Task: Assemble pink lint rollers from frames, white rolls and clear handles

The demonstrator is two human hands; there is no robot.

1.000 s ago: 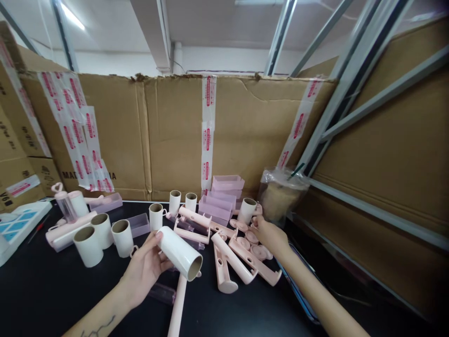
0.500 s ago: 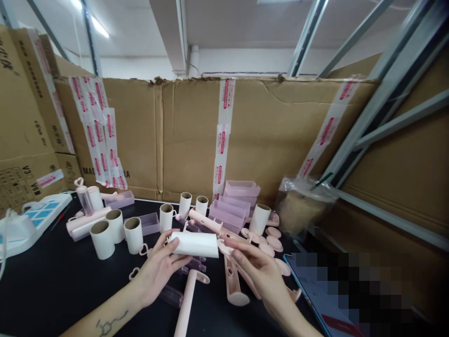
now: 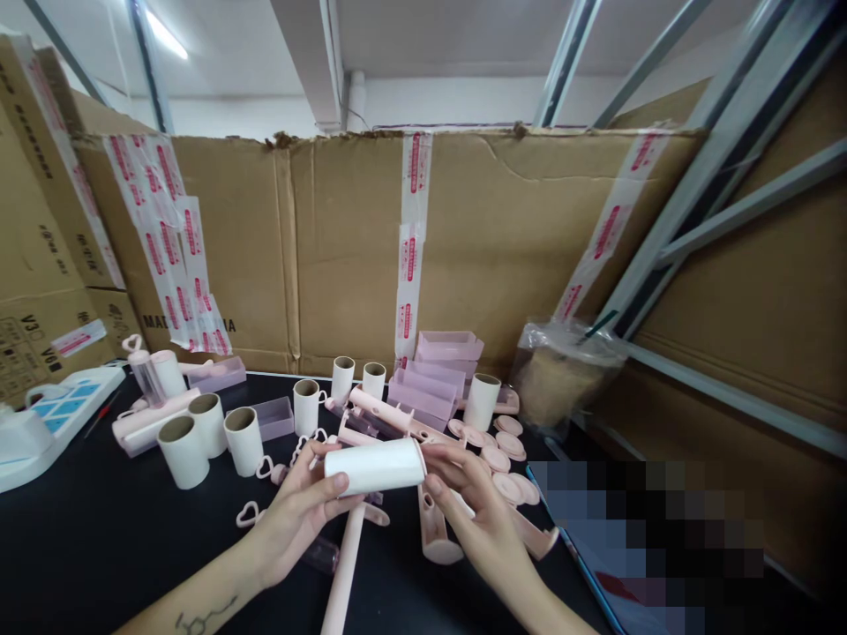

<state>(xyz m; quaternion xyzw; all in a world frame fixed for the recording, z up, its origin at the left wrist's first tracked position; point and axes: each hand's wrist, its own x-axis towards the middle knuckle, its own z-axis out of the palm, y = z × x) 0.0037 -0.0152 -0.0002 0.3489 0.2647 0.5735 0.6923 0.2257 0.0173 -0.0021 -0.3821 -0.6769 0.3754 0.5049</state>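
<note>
White tube, low centre, is gripped nearly level by the left hand; at its three o'clock end, a pink disc is held by the right hand's curled fingers. If pressed crooked, it could be dropped among loose discs farther out at three; upright tubes are parked at nine.

Between the hands, a plain white tube with a pale pink cap; beneath, black table; beyond, lilac trays, brown cardboard, red-on-white printed tape.
</note>
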